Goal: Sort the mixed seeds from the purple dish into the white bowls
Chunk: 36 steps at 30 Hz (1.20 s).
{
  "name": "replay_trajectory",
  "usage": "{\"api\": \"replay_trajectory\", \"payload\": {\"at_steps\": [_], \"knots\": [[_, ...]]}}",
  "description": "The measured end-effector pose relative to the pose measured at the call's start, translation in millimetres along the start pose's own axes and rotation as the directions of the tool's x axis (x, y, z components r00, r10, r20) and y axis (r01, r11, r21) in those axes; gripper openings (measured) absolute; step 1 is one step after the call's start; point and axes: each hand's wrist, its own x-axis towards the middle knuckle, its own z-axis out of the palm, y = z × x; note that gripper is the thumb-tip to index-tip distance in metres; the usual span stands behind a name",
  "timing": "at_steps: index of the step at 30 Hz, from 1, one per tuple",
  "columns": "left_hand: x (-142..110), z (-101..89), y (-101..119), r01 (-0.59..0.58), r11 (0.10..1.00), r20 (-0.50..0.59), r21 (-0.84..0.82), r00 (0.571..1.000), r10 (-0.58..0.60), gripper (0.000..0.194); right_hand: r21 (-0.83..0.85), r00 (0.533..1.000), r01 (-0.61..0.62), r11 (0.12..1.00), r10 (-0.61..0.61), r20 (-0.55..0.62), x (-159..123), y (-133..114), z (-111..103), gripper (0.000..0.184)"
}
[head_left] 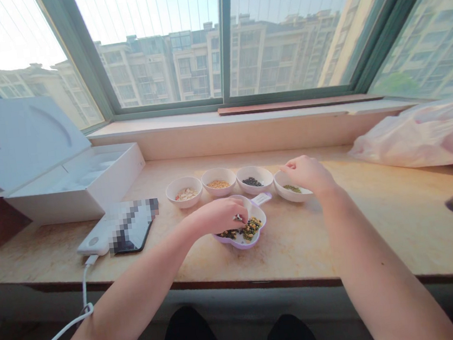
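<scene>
A heart-like dish [241, 246] with a pale purple edge and a short handle holds mixed beans [252, 228], yellow and dark. My left hand [222, 216] reaches down into it from the left, fingers curled together at the beans; whatever they pinch is too small to make out. At the rightmost white bowl [290, 195], which has green beans [293, 188] inside, my right hand [307, 171] hangs over the right and far rim. Its fingers are drawn together, their tips partly hidden, and I cannot tell what is between them.
Three more white bowls stand in the row: one with pale flat seeds [186, 194], one with yellow beans [218, 184], one with black beans [252, 182]. Left are a phone [143, 231], a cabled white power bank [95, 237] and an open white box [114, 172]; right, a plastic bag [419, 134].
</scene>
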Motion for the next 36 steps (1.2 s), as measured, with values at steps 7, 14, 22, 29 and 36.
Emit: {"api": "replay_trajectory", "payload": {"at_steps": [7, 14, 22, 29, 36], "knots": [[-1.4, -1.4, -0.9, 0.063, 0.997, -0.035, -0.050, 0.997, -0.064, 0.005, -0.049, 0.979, -0.050, 0.998, 0.058, 0.195, 6.4, 12.3, 2.1, 0.018], [-2.8, -4.3, 3.5, 0.018, 0.999, -0.064, -0.036, 0.998, -0.020, 0.013, -0.037, 0.985, -0.054, 0.998, 0.060, 0.164, 7.5, 12.8, 5.5, 0.024], [-0.3, -1.6, -1.7, 0.067, 0.998, -0.277, 0.004, 0.959, -0.063, 0.012, 0.247, 0.989, 0.140, 0.959, -0.122, -0.086, -2.3, -10.2, 4.2, 0.024], [0.5, -4.0, -7.7, 0.147, 0.988, -0.603, -0.048, 0.784, -0.146, 0.008, 0.725, 0.893, 0.279, 0.630, -0.448, 0.046, -26.0, -45.3, 10.8, 0.035], [1.9, -0.6, -13.3, 0.136, 0.991, -0.698, -0.003, 0.709, -0.099, 0.009, 0.906, 0.709, 0.039, 0.422, -0.650, 0.273, -40.0, -59.9, 27.3, 0.049]]}}
